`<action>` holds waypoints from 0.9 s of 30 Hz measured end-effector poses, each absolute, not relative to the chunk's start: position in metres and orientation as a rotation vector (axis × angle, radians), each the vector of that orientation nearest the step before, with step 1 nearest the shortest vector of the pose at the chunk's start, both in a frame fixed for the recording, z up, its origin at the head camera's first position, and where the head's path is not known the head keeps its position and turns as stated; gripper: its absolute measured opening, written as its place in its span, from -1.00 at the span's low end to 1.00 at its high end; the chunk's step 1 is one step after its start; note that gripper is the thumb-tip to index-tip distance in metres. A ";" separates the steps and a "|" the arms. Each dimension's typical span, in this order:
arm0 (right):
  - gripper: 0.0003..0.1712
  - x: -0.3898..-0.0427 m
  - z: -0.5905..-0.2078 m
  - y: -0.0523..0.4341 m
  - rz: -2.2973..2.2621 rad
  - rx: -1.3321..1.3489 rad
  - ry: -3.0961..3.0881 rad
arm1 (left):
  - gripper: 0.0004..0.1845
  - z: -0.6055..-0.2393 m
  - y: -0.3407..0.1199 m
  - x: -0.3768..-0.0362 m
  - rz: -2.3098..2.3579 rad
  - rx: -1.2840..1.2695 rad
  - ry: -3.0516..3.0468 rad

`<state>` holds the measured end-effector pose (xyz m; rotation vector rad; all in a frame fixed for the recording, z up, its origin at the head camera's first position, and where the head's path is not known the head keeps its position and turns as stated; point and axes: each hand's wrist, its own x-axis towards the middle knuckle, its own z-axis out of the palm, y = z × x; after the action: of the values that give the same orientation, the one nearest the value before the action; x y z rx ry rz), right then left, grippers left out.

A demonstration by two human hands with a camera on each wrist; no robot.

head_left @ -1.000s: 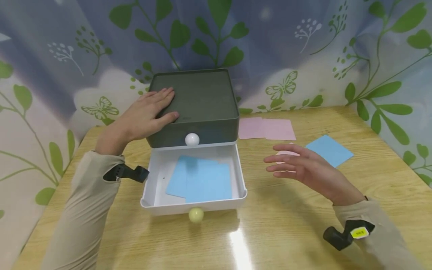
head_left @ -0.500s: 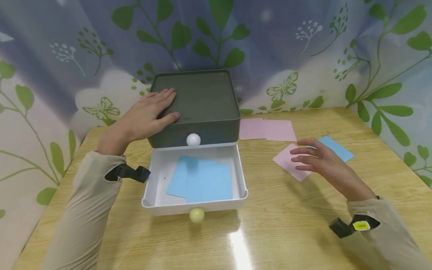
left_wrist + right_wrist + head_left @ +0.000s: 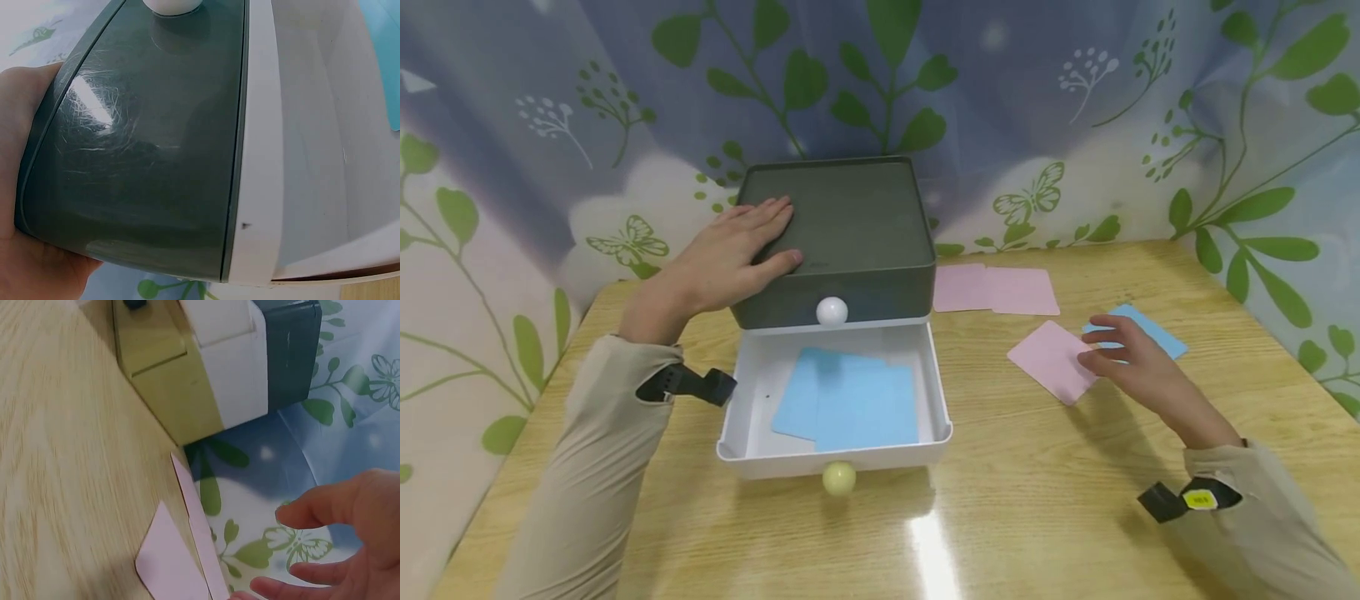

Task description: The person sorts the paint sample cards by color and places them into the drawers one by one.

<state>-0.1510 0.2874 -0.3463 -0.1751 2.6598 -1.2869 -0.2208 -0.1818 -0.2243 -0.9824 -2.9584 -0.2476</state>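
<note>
My left hand [image 3: 726,254] lies with fingers stretched on the top left of a dark green drawer box [image 3: 850,212]. In the left wrist view, that hand [image 3: 31,187] is at the box's edge. Below the dark tier a white drawer [image 3: 748,417] with a yellow knob [image 3: 838,479] is pulled out, holding overlapping light blue cards [image 3: 865,408]. My right hand [image 3: 1138,362] hovers with parted fingers and grips nothing. It overlaps a blue card [image 3: 1157,331] in the head view, fingertips at the right corner of a pink card [image 3: 1048,358].
Two more pink cards [image 3: 1018,290] lie right of the box, near the curtain. Behind the wooden table [image 3: 1022,517] hangs a leaf-patterned curtain [image 3: 985,108]. The dark tier bears a white knob [image 3: 832,312]. In the right wrist view a yellow tier [image 3: 169,400] shows at the bottom.
My right hand has moved rightward from over the pink card to over the blue one, uncovering the pink card. The left hand stays on the box.
</note>
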 end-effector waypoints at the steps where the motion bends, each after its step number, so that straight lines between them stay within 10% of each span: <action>1: -0.20 -0.152 -0.347 0.289 -1.270 -0.163 2.669 | -0.26 -0.225 -0.182 -0.221 -0.246 -0.982 -2.959; 27: -0.02 -0.183 -0.371 0.346 -0.551 0.037 2.894 | -0.26 -0.224 -0.182 -0.222 -0.271 -0.963 -2.954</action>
<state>-0.1828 0.3461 -0.3713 0.0373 2.8938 -0.5513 -0.2218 -0.1818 -0.2243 -0.9633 -2.9543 -0.2709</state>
